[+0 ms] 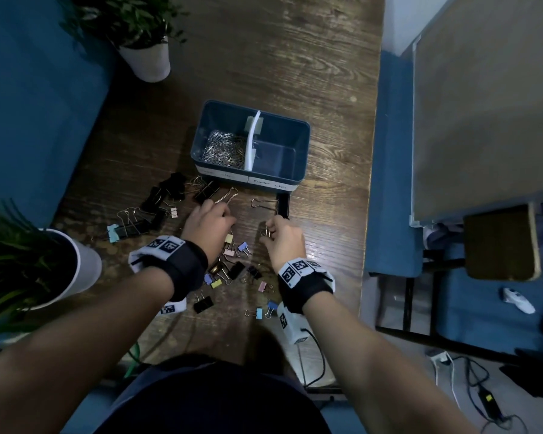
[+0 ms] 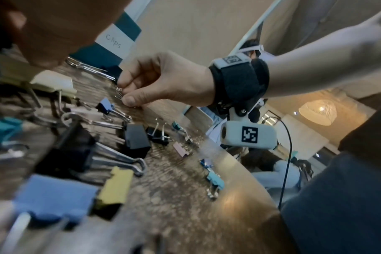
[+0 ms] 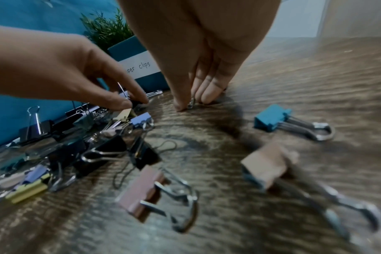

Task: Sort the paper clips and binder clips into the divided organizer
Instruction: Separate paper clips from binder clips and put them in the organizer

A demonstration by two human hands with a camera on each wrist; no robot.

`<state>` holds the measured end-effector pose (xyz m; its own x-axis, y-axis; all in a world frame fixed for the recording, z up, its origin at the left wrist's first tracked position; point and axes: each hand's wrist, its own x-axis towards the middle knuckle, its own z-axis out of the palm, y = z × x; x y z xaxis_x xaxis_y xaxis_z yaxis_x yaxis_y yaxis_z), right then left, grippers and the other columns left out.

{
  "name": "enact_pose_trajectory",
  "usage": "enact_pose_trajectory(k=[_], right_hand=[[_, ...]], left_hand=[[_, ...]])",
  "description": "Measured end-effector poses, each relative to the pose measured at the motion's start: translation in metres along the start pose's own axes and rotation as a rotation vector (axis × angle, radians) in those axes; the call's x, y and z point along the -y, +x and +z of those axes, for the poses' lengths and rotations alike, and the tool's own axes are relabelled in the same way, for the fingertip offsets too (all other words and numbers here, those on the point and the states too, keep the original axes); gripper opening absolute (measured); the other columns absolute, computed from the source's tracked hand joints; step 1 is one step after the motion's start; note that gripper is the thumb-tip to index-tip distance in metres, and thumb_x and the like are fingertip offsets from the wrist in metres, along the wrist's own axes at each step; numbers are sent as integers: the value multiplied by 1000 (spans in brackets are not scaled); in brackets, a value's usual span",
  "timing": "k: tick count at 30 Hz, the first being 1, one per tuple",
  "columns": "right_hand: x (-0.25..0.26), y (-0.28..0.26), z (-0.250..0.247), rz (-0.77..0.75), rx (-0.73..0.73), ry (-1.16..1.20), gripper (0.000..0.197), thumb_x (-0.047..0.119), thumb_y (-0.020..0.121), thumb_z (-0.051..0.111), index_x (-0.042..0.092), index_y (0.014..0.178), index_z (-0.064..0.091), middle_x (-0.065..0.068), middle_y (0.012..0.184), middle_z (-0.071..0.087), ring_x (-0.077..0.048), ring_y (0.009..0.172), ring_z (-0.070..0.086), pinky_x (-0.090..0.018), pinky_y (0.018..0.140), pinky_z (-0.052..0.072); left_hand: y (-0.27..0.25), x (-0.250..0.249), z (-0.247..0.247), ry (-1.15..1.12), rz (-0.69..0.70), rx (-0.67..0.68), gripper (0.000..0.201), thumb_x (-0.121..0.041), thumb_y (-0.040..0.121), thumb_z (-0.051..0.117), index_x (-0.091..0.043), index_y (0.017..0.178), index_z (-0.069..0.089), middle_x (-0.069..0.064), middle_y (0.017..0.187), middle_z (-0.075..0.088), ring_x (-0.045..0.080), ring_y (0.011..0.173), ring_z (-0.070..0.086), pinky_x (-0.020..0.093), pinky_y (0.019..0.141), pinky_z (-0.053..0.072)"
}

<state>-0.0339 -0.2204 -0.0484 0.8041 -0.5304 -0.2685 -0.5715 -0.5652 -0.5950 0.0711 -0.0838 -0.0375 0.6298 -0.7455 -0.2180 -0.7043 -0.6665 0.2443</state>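
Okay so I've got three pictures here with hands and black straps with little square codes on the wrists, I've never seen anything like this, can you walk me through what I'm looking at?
No machine here: a person is sorting clips by hand. The black straps hold small cameras on each wrist, and a third camera sits on the head.

The head picture looks down at both hands over a wooden table. The other two look along each hand from the wrist.

On the table stands a blue divided organizer. Its left half holds silver paper clips; the right half looks empty. Black and coloured binder clips lie scattered in front of it.

The right hand pinches a few small silver paper clips against the table. The left hand reaches into the pile, fingertips closing on something small; what exactly is hard to tell.
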Motion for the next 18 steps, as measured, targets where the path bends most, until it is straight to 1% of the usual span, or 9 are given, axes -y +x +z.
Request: enact_pose_trajectory(k=[1,2,4,6,8,10,13,16,18], right_hand=[[2,0,0,7,-5,6,21,5,83,70,8,102,63,-7,100,66,-19,89,62,-32,83,53],[3,0,0,15,-10,5,19,4,84,68,8,101,63,-7,99,67,-20,88,63,-32,83,54],[3,1,-1,33,-6,-17,16,4,86,67,10,100,64,-7,96,68,-20,87,64,-33,82,55],[3,3,-2,50,11,-17,13,4,86,65,10,98,64,-8,93,68,-20,85,64,-33,80,55],[3,4,-2,57,28,-12,12,2,87,64,10,96,64,-8,91,68,-20,83,64,-29,76,54],[5,5,-4,71,40,-20,12,2,87,62,9,96,64,-6,90,68,-17,81,62,-22,71,47],[5,8,-3,136,55,-3,9,4,85,64,10,92,64,-4,87,67,-13,76,57,-18,68,42],[4,10,-3,194,82,17,12,4,80,66,14,86,63,2,77,63,-11,73,58,-21,68,46],[2,10,-3,202,107,41,15,3,77,67,16,82,61,4,73,61,-10,71,58,-22,70,49]], left_hand=[[5,0,-4,64,26,33,22,-10,73,75,-20,92,74,1,93,64,28,91,50,35,72,40],[11,1,-9,113,40,83,19,-15,74,74,-22,91,73,-1,94,65,27,93,49,34,74,38],[19,3,-16,162,64,177,16,-22,80,68,-20,96,70,-1,102,64,25,100,45,33,79,36],[21,4,-20,217,91,226,17,-26,85,62,-18,99,68,-1,107,62,23,104,44,30,78,32],[19,3,-21,252,131,233,18,-25,89,58,-16,102,67,-1,109,61,22,105,44,30,80,34],[16,1,-23,288,155,255,19,-23,91,55,-16,104,66,0,110,61,22,106,44,32,83,36],[17,-4,-27,325,115,307,17,-16,90,54,-16,103,65,2,111,60,23,110,43,32,85,34],[20,-14,-27,403,121,350,21,-12,86,55,-13,104,63,6,114,59,26,115,44,34,93,34],[20,-18,-26,446,124,381,25,-13,83,56,-12,108,60,7,115,59,27,115,45,35,94,35]])
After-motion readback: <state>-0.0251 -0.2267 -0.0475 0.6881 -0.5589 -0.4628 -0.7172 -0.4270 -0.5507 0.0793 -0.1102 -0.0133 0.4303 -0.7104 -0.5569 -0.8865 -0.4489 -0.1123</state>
